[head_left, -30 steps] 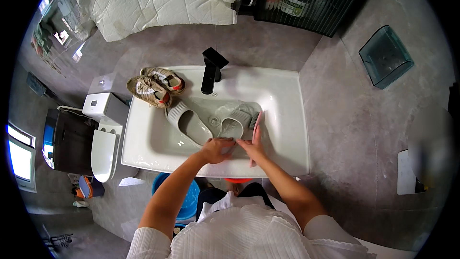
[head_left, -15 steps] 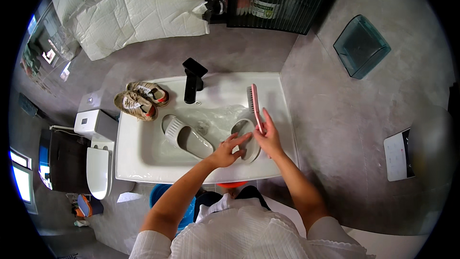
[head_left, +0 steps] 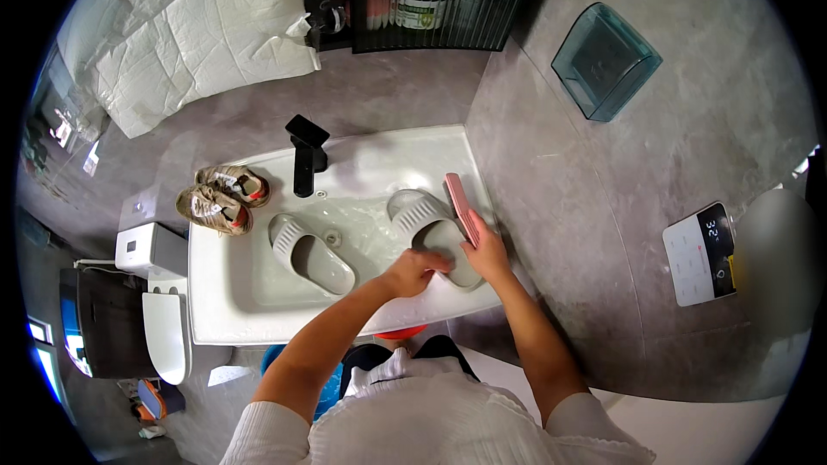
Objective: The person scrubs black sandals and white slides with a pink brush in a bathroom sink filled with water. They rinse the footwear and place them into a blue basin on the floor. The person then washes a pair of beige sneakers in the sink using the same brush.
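Note:
In the white sink, a pale grey slide slipper [head_left: 419,217] lies on the right side. My left hand [head_left: 415,272] grips its edge near the heel, fingers resting on the footbed. My right hand [head_left: 488,255] is closed round the handle of a pink brush [head_left: 460,198], just right of that slipper. The brush's pink back faces up, hiding its bristles. A second grey slipper [head_left: 294,238] sits apart on the left, in shallow water. The drain [head_left: 332,237] shows between the two.
Black faucet [head_left: 305,155] at the sink's back edge. A pair of tan sneakers [head_left: 222,198] stands on the sink's [head_left: 201,293] left corner. Beyond are a white toilet [head_left: 166,336], a padded white sheet [head_left: 202,43], a wall-mounted teal box [head_left: 606,60] and a wall control panel [head_left: 699,254].
The view has shifted. The brush has turned from bristles showing at its side to its back facing up. My left hand, earlier with fingers spread, now grips the right slipper, whose strap shows more fully.

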Motion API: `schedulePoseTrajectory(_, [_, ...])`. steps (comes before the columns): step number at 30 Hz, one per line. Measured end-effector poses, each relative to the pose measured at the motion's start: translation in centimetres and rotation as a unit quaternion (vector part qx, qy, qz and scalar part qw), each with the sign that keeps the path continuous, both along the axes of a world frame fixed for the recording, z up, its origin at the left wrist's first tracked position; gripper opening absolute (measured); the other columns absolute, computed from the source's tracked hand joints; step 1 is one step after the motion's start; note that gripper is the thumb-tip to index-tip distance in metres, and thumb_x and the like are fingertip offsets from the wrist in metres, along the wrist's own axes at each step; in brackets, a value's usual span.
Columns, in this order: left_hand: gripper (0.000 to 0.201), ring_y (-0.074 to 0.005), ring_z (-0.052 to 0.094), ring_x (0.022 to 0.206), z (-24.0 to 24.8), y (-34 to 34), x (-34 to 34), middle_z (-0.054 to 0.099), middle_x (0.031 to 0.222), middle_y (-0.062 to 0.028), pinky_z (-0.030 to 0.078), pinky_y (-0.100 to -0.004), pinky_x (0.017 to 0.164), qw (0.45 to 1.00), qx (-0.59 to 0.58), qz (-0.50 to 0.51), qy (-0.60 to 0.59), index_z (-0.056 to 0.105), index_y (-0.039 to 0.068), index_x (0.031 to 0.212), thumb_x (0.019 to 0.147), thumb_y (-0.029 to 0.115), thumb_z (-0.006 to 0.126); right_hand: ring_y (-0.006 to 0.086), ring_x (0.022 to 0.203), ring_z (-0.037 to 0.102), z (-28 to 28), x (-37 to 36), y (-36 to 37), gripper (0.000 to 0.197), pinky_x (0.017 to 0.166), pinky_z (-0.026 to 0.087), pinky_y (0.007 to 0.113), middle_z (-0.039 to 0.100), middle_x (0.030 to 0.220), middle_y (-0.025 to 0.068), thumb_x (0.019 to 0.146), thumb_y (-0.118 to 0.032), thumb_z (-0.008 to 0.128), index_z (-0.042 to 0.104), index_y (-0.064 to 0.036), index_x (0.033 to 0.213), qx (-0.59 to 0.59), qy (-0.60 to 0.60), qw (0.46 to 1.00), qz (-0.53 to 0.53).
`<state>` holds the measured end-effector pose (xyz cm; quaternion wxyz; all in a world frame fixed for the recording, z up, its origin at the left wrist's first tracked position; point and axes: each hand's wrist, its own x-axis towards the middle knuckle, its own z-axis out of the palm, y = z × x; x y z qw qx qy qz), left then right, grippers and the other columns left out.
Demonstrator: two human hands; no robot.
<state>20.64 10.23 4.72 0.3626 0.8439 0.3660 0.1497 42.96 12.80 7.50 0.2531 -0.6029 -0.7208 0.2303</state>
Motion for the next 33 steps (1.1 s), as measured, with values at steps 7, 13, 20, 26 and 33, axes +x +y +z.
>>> schedulePoseTrajectory(7, [0.053, -0.0379, 0.061, 0.108, -1.0, -0.4, -2.2, 0.058, 0.123, -0.0239, 0.053, -0.0395, 0.085, 0.97, -0.039, 0.208, -0.122, 0.051, 0.006, 0.131, 0.078, -0.001, 0.052, 0.0393, 0.109, 0.057, -1.8, 1.4, -2.1, 0.072, 0.091, 0.048, 0.046, 0.055, 0.128, 0.0176, 0.079, -0.002, 0.059, 0.036, -0.0148, 0.146, 0.099, 0.036, 0.994, -0.04])
schedulePoseTrajectory(13, [0.064, -0.0368, 0.048, 0.127, -0.2, 0.4, 0.5, 0.048, 0.139, -0.023, 0.043, -0.0421, 0.102, 0.971, -0.069, 0.189, -0.129, 0.034, 0.01, 0.146, 0.086, 0.007, 0.057, 0.0351, 0.102, 0.06, 2.5, 0.1, -2.0, 0.079, 0.081, 0.053, 0.044, 0.049, 0.129, 0.0123, 0.082, -0.001, 0.058, 0.025, -0.0221, 0.151, 0.132, -0.118, 0.982, -0.069])
schedulePoseTrajectory(20, [0.067, -0.0423, 0.042, 0.128, -2.5, -3.7, -8.5, 0.046, 0.138, -0.0229, 0.035, -0.0475, 0.106, 0.889, 0.11, 0.426, -0.13, 0.04, 0.006, 0.139, 0.077, 0.007, 0.065, 0.0333, 0.088, 0.061, 4.1, -7.1, -2.3, 0.064, 0.074, 0.051, 0.042, 0.056, 0.101, 0.0119, 0.082, -0.004, 0.057, 0.044, -0.0249, 0.141, 0.047, -0.025, 0.99, 0.129])
schedulePoseTrajectory(26, [0.091, -0.0411, 0.032, 0.133, -7.7, -8.1, -16.8, 0.033, 0.144, -0.0193, 0.035, -0.0556, 0.1, 0.609, 0.127, 0.783, -0.015, 0.015, 0.016, 0.148, 0.077, 0.017, 0.072, 0.0317, 0.086, 0.061, -1.4, -15.6, -2.5, 0.057, 0.075, 0.05, 0.039, 0.058, 0.099, 0.0135, 0.082, -0.004, 0.059, 0.053, -0.0192, 0.136, -0.077, 0.025, 0.952, 0.297])
schedulePoseTrajectory(33, [0.072, -0.0319, 0.053, 0.114, -6.9, -6.2, -18.1, 0.042, 0.135, -0.0118, 0.054, -0.0519, 0.078, 0.571, -0.384, 0.641, -0.341, 0.013, 0.028, 0.144, 0.09, 0.018, 0.059, 0.0355, 0.087, 0.061, -2.7, -18.7, -2.0, 0.06, 0.078, 0.05, 0.04, 0.058, 0.101, 0.0157, 0.079, -0.003, 0.061, 0.053, -0.0175, 0.136, -0.141, -0.011, 0.917, 0.372])
